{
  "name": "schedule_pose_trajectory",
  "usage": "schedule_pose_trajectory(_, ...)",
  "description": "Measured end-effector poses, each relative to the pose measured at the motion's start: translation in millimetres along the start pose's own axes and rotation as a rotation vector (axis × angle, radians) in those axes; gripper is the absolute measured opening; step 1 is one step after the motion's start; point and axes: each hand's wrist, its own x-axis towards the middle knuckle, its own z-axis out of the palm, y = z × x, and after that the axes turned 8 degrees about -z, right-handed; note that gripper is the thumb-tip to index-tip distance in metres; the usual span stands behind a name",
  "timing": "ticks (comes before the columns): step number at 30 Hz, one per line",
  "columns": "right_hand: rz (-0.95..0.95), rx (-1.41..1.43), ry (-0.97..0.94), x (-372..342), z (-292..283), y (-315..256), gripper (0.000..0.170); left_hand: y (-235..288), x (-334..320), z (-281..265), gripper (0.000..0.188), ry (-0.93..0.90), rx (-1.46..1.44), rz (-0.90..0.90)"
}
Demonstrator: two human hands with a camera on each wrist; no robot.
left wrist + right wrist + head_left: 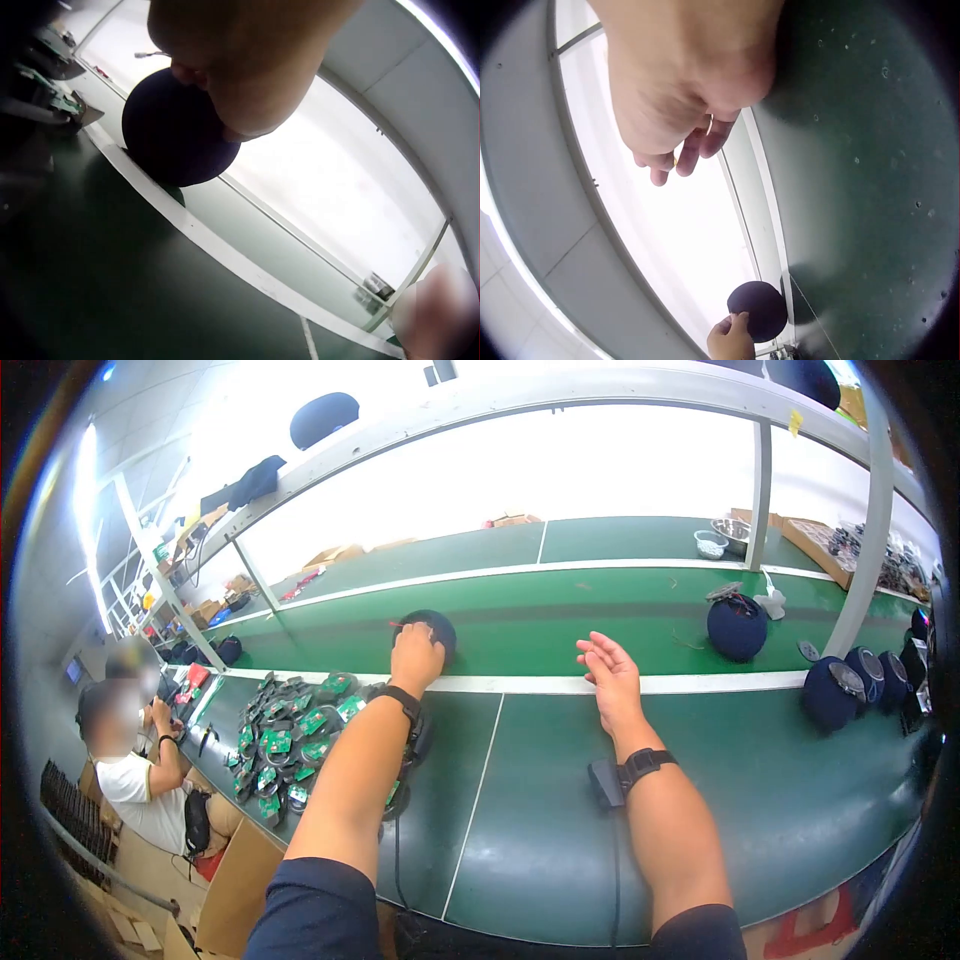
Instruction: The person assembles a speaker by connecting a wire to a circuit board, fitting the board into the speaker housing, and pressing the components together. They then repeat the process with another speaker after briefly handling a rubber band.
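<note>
A dark round fabric-covered piece (441, 632) is gripped by the left hand (417, 658) over the green bench, just beyond the white strip. In the left wrist view the round piece (176, 135) hangs below the left hand (240, 60), whose fingers curl at its edge. The right hand (614, 682) is held in the air to the right, fingers loosely bent, holding nothing. In the right wrist view the right hand (686, 97) has empty, relaxed fingers, and the round piece (761, 309) appears farther off in the left hand (731, 341).
A pile of green circuit boards (290, 740) lies left of the left forearm. Another dark ball (737, 628) stands at the right, with several more (832, 695) near the right edge. Bowls (731, 536) stand at the back. A seated person (140, 770) works at far left.
</note>
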Motion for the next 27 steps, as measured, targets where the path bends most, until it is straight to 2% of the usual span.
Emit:
schedule_pose_trajectory(5,-0.062,0.011,0.013,6,-11,23,0.028,8,-8,-13,0.034,-0.033,-0.149,0.092)
schedule_pose_trajectory(7,-0.062,0.019,0.031,6,-6,16,0.024,16,-14,-18,0.033,-0.052,-0.227,0.189)
schedule_pose_trajectory(8,-0.044,0.08,0.061,4,-5,12,0.021,19,-17,-20,0.033,-0.047,-0.224,0.182)
schedule_pose_trajectory(10,-0.021,0.149,0.09,2,-2,8,0.019,36,-28,-40,0.033,-0.206,-0.317,0.196)
schedule_pose_trajectory(12,0.043,0.131,0.064,4,-5,9,0.017,51,-42,-57,0.034,-0.237,-0.342,0.199)
schedule_pose_trajectory(15,0.037,0.118,0.049,2,-4,6,0.018,67,-77,-76,0.033,-0.311,-0.487,0.224)
schedule_pose_trajectory(19,0.024,0.074,0.077,-4,5,-9,0.025,72,-120,-89,0.033,-0.217,-0.5,0.483)
schedule_pose_trajectory(23,0.114,0.039,0.037,-5,4,-15,0.03,63,-150,-100,0.018,-0.213,-0.423,0.439)
schedule_pose_trajectory(26,0.06,0.004,-0.017,0,-4,2,0.031,49,-166,-91,0.014,-0.138,-0.504,0.476)
schedule_pose_trajectory(27,0.056,0.039,-0.027,-1,-3,0,0.031,46,-169,-87,0.015,-0.108,-0.61,0.493)
